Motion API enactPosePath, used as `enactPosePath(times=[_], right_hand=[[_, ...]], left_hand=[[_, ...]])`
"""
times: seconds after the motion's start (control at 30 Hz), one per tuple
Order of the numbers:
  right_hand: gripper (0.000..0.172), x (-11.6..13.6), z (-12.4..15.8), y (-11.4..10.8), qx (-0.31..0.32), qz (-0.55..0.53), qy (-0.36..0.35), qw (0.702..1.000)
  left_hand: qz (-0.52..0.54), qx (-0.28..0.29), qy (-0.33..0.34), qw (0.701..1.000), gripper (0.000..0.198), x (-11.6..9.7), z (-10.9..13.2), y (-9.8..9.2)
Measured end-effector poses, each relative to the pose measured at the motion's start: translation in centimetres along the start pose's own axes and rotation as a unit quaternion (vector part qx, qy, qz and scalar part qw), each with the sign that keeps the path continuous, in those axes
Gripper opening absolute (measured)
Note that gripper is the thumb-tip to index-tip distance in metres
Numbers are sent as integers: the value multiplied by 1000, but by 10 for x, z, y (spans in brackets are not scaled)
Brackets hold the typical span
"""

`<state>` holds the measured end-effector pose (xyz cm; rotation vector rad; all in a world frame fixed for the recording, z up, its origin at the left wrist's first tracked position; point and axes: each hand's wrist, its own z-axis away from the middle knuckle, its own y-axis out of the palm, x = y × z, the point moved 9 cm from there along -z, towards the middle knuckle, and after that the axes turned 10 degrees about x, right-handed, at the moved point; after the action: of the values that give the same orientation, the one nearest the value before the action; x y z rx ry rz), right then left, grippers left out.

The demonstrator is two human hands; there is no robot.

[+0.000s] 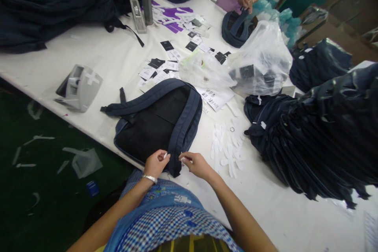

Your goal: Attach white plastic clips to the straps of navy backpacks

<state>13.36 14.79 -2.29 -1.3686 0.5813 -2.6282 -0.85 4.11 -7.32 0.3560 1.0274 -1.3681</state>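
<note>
A dark navy backpack [147, 132] lies back side up near the table's front edge, its two shoulder straps on top. At the lower end of the near strap [184, 120], my left hand [156, 164] is closed in a pinch on the strap's left side, with a bit of white strip showing at the fingertips. On the strap's other side my right hand [196, 164] also pinches something small and white. Whether both ends belong to one strip is too small to tell. Loose white strips [228, 147] are spread on the table to the right of my right hand.
Dark bags are piled at right [319, 126] and back left [59, 4]. Black and white tags [159, 67], a clear plastic bag [261, 59] and a grey tape dispenser [84, 88] lie on the white table [97, 47]. Across it, a person's hands [246, 0] hold a dark bag.
</note>
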Motion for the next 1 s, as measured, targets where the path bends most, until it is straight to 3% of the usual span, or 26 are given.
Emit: enactPosePath(times=[0.1,0.17,0.33,0.47,0.67,0.8,0.9,1.0], right_hand=[[42,3,1,3,86,-65,-59,992],[48,4,-2,0,91,-36,-80,992],[24,15,-17,-4,-2,121,-100,988],[20,23,-31,4,-39,57,-115,991],[16,6,-44,13,-100,-26,-29,994],[18,1,-47,20,-105,-84,-19,991],[18,1,-47,23,-106,-76,-17,991],[17,-3,-45,22,-111,-41,11,993]], left_hand=[[-25,-14,23,999,27,-7,2,-3],[-47,-30,46,997,26,-12,4,-5],[-37,-23,43,998,25,-10,4,-4],[-4,-27,38,999,20,-6,4,-5],[35,-30,34,998,19,-3,5,-4],[15,-29,32,999,13,-3,2,-3],[11,-31,31,999,11,-2,-1,-5],[118,18,15,993,24,7,-3,-1]])
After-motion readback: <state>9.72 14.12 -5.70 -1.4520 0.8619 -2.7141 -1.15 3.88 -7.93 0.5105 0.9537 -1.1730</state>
